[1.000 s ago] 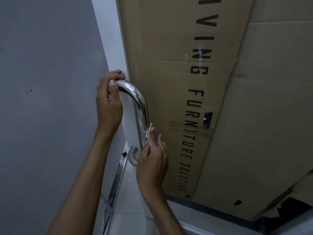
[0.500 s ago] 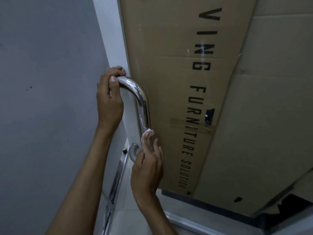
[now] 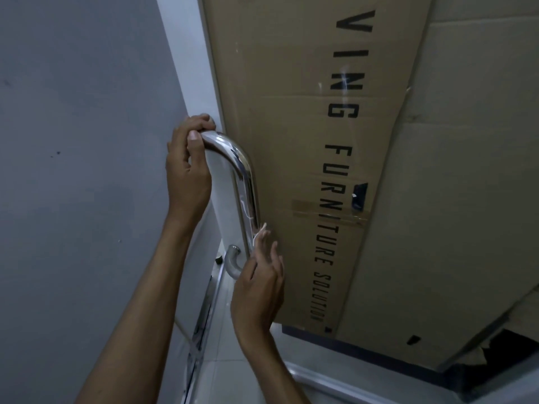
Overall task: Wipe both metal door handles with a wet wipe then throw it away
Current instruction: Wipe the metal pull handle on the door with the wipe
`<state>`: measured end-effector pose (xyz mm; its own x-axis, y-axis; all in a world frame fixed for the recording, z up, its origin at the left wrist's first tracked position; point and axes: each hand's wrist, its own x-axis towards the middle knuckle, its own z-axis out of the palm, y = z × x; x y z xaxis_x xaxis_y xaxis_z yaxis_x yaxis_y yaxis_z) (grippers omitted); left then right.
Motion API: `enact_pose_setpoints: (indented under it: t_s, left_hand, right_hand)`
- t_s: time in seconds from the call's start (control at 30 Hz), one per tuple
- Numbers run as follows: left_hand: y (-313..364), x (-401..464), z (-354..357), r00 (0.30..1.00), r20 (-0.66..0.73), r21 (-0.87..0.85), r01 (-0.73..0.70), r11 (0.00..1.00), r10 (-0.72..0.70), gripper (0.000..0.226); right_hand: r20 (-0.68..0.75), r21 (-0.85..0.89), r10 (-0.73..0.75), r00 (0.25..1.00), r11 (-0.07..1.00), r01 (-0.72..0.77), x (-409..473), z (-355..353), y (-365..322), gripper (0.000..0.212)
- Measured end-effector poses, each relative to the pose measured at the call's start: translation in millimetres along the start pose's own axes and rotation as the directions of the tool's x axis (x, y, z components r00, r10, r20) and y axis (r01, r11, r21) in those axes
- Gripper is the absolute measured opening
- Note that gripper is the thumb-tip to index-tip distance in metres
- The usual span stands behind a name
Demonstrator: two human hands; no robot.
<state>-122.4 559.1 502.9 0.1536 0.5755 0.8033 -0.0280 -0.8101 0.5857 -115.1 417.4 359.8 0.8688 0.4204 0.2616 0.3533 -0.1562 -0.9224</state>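
Note:
A curved chrome door handle (image 3: 243, 176) stands on the door's edge. My left hand (image 3: 186, 173) grips its top end, thumb lying on the metal and fingers curled over the top. My right hand (image 3: 258, 284) is at the lower part of the bar and pinches a white wet wipe (image 3: 260, 231) against it; only a small piece of the wipe shows at my fingertips. The handle's lower bend (image 3: 232, 263) shows just left of my right hand.
A large cardboard sheet (image 3: 291, 112) printed with black letters leans right behind the handle. A grey wall (image 3: 81, 141) fills the left side. A metal floor rail (image 3: 201, 322) runs along pale tiles below, and torn cardboard lies at the lower right.
My right hand slid the wipe down the bar, then back up a little. My left hand kept its grip on the top of the handle.

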Motion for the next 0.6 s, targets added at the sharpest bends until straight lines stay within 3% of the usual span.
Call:
enact_pose_setpoints:
  t_s: [0.1,0.2,0.33,0.47,0.6]
  left_hand:
    - [-1,0,-1,1.0,-0.011,0.005,-0.014,1.0,0.014,0.036]
    - [0,1,-1,1.0,0.002,0.015,-0.009,1.0,0.009,0.036]
    - [0,1,-1,1.0,-0.003,0.015,-0.019,1.0,0.019,0.036]
    - [0,2,0,1.0,0.002,0.012,-0.019,1.0,0.019,0.036]
    - [-3,2,-1,1.0,0.002,0.005,-0.022,1.0,0.022,0.035]
  right_hand:
    - [-0.006,-0.023,-0.039,0.999,0.999,0.039,-6,2,6,0.048]
    - [-0.002,-0.009,0.062,0.998,0.998,-0.062,5,0,7,0.045]
    - [0.037,-0.012,0.001,0.999,1.0,-0.001,-13,1,8,0.05]
    - [0.016,0.014,0.095,0.995,0.995,-0.095,-3,4,17,0.046]
    - [0.015,0.009,0.017,1.0,1.0,-0.018,-19,6,20,0.049]
